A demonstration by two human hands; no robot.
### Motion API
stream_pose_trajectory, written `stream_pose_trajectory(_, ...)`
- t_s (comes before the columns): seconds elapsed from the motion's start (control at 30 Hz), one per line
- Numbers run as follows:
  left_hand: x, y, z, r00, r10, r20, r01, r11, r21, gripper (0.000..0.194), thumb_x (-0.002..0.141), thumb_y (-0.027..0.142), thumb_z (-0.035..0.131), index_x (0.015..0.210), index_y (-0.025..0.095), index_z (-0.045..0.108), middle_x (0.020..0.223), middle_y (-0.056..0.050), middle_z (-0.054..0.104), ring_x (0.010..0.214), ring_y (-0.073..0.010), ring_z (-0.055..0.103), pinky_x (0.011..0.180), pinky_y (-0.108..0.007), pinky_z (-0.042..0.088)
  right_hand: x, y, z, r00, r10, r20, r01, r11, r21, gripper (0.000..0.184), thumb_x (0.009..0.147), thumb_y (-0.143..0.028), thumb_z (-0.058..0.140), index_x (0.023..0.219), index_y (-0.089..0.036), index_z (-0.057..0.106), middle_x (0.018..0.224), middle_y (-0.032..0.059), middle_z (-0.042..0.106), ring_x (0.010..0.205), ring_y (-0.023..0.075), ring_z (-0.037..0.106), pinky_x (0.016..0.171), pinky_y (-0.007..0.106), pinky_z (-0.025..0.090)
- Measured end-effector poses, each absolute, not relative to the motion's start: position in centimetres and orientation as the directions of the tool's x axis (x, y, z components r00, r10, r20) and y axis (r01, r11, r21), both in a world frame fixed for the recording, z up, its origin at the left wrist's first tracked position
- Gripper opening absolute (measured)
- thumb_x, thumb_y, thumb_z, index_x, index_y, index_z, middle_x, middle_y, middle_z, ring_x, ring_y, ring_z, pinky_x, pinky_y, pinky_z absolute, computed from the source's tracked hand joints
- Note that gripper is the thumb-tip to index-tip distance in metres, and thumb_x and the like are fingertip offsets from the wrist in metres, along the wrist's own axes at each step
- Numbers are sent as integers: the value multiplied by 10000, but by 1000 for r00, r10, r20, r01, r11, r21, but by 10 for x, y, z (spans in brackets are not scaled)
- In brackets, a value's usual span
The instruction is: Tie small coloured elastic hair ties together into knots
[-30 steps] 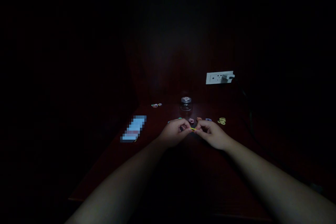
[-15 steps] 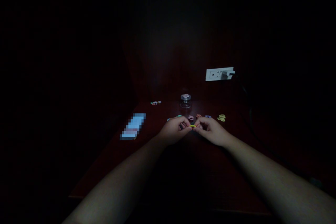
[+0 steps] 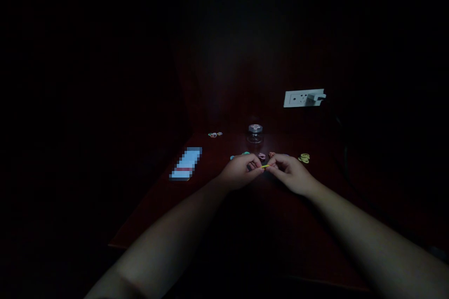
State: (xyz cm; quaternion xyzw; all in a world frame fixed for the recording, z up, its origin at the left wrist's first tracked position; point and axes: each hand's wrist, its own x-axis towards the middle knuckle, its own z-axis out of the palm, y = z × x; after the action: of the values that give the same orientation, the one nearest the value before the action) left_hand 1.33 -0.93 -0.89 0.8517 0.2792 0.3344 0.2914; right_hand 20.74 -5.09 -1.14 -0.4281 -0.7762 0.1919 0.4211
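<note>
In dim light, my left hand (image 3: 242, 172) and my right hand (image 3: 291, 173) meet above a dark red table (image 3: 217, 215). Both pinch a small yellow band (image 3: 265, 166) stretched between their fingertips. Just beyond the hands lie several small coloured bands: a teal one (image 3: 244, 153), a pink one (image 3: 261, 156) and an orange one (image 3: 271, 154). A yellow cluster of bands (image 3: 304, 158) lies to the right. A small glass jar (image 3: 255, 133) with a pale lid stands farther back.
A light blue blurred flat object (image 3: 186, 164) lies at the table's left. More small bands (image 3: 214, 134) sit at the back left. A white wall socket (image 3: 303, 98) with a plug and a dark cable is at the right. The surroundings are black.
The view has shifted, so everything sits a little to the right and higher. The yellow band between my fingertips looks drawn out longer than half a second ago.
</note>
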Motion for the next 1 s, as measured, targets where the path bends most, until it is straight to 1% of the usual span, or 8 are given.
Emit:
stream_pose_trajectory(0.1, 13, -9, -8, 627, 658, 417, 285, -692, 664, 146, 816, 294, 592, 829, 150, 608, 770, -1, 605, 675, -95, 531, 626, -200, 420, 209, -49, -13, -282, 829, 483, 517, 555, -652, 182, 857, -320, 552, 739, -189, 593, 676, 9, 575, 684, 165, 546, 720, 308, 464)
stream_pose_trajectory(0.17, 12, -9, -6, 627, 655, 421, 291, -699, 654, 144, 820, 293, 588, 829, 151, 609, 776, -4, 610, 688, -100, 538, 639, -205, 425, 212, -48, -13, -278, 836, 473, 533, 544, -648, 199, 864, -334, 543, 736, -189, 591, 709, 24, 603, 707, 174, 557, 695, 301, 460)
stream_pose_trajectory(0.27, 11, -11, -3, 612, 659, 436, 306, -706, 638, 142, 823, 294, 587, 838, 154, 612, 801, -10, 623, 703, -107, 546, 650, -213, 432, 217, -48, -11, -250, 849, 465, 541, 521, -661, 226, 866, -359, 540, 733, -185, 592, 698, 28, 604, 676, 172, 547, 631, 290, 445)
stream_pose_trajectory(0.37, 11, -13, -2, 601, 654, 458, 298, -716, 631, 147, 829, 295, 586, 861, 155, 618, 845, -20, 639, 720, -110, 557, 667, -217, 442, 217, -48, -10, -225, 861, 457, 537, 501, -679, 244, 865, -382, 536, 735, -184, 594, 694, 31, 608, 665, 172, 550, 602, 284, 438)
stream_pose_trajectory(0.43, 11, -14, -2, 600, 654, 460, 287, -713, 639, 152, 829, 297, 591, 849, 149, 616, 857, -28, 643, 726, -110, 565, 681, -219, 450, 214, -49, -10, -250, 856, 452, 550, 510, -662, 235, 862, -384, 540, 752, -187, 608, 699, 34, 619, 669, 176, 555, 614, 289, 440)
stream_pose_trajectory(0.6, 12, -12, -6, 609, 642, 466, 275, -722, 635, 158, 839, 298, 580, 846, 144, 614, 837, -31, 645, 736, -113, 573, 694, -222, 454, 208, -51, -12, -313, 841, 442, 569, 539, -621, 280, 867, -409, 515, 702, -199, 600, 684, 37, 621, 665, 185, 564, 660, 310, 457)
stream_pose_trajectory(0.83, 11, -13, -2, 616, 654, 440, 283, -704, 651, 150, 826, 283, 599, 836, 135, 623, 859, -43, 651, 735, -117, 578, 695, -232, 466, 224, -45, -10, -224, 853, 471, 555, 509, -658, 277, 845, -434, 553, 739, -188, 622, 750, 55, 652, 736, 206, 599, 705, 315, 467)
stream_pose_trajectory(1.0, 12, -14, -3, 602, 662, 448, 277, -698, 660, 158, 823, 292, 596, 848, 139, 623, 868, -47, 653, 742, -119, 584, 697, -233, 469, 214, -48, -11, -275, 856, 438, 565, 513, -646, 279, 858, -423, 529, 726, -194, 614, 704, 48, 632, 696, 192, 572, 683, 314, 461)
